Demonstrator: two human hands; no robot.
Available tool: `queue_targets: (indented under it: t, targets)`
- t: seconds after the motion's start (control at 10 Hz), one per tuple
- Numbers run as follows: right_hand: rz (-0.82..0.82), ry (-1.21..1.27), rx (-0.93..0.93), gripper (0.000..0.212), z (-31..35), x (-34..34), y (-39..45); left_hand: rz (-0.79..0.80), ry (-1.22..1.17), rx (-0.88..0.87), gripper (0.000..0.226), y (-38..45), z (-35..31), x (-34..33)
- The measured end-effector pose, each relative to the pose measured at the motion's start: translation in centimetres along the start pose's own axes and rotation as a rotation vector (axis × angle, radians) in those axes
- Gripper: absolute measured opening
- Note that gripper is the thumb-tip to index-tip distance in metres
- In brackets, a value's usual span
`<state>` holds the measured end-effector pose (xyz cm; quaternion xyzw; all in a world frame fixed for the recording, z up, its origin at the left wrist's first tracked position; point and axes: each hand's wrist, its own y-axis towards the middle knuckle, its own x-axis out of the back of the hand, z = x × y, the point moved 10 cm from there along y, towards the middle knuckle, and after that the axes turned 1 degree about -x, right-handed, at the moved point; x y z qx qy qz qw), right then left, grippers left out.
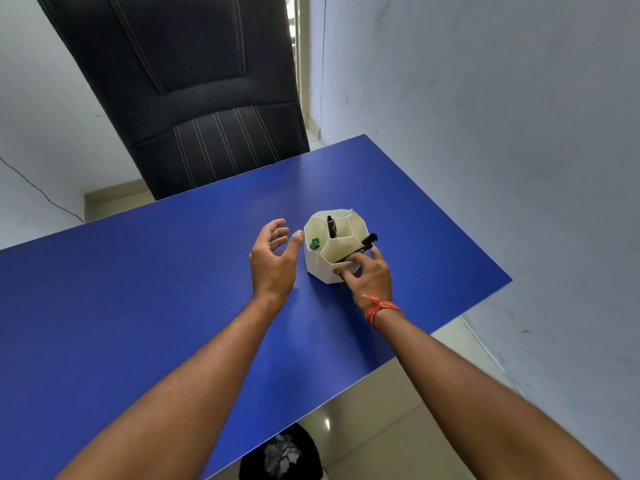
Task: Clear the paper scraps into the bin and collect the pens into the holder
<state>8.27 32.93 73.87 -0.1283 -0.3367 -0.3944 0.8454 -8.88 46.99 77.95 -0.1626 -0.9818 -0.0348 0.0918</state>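
Observation:
A white faceted pen holder (320,268) stands on the blue table (138,289). Inside it are a black pen (331,226) upright in the back cell, a green-capped pen (314,243) on the left, and black pens (365,243) leaning over the right rim. My right hand (367,275) touches the holder's near right rim, fingers on its edge just below the leaning pens. My left hand (273,256) hovers open just left of the holder, thumb close to its side. A black bin (280,453) with grey paper scraps sits on the floor below the table's near edge.
A black office chair (194,98) stands behind the table's far edge. A grey wall (502,133) runs along the right side, close to the table's right corner. Pale tiled floor (398,427) shows beside the bin.

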Motion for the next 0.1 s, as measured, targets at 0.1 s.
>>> queue_targets:
  t: [0.1]
  targets:
    - [0.035, 0.004, 0.007, 0.036, 0.79, 0.9, -0.46, 0.014, 0.015, -0.023, 0.044, -0.03, -1.41, -0.45]
